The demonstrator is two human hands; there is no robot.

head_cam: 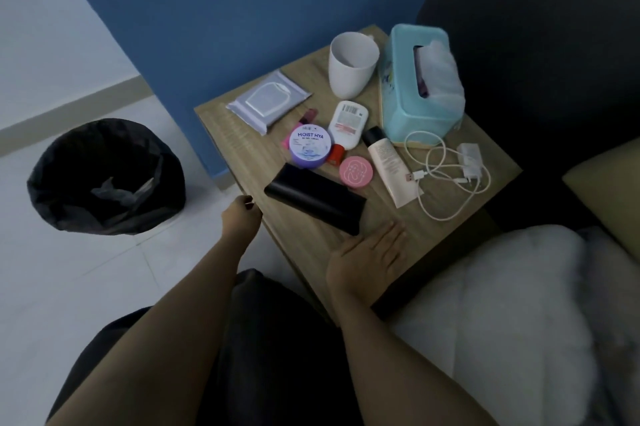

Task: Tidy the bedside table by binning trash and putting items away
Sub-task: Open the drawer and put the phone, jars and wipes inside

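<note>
The wooden bedside table [242, 145] carries a black oblong case [315, 202] near its front edge. Behind the case lie a purple cream jar [310, 146], a pink round compact [356, 172], a small red bottle [336, 153], a white bottle [348, 124], a beige tube [388, 166], a dark pink lipstick [308, 115] and a wipes pack [268, 100]. My left hand [242, 214] curls over the table's left front edge, its fingertips hidden below. My right hand [374, 249] lies flat on the tabletop with straight fingers, just beside the case's near end.
A white cup [351, 63], a teal tissue box [420, 82] and a white charger with its cable [450, 169] sit at the back and right. A bin with a black liner [104, 176] stands on the floor to the left. A white pillow [502, 304] lies to the right.
</note>
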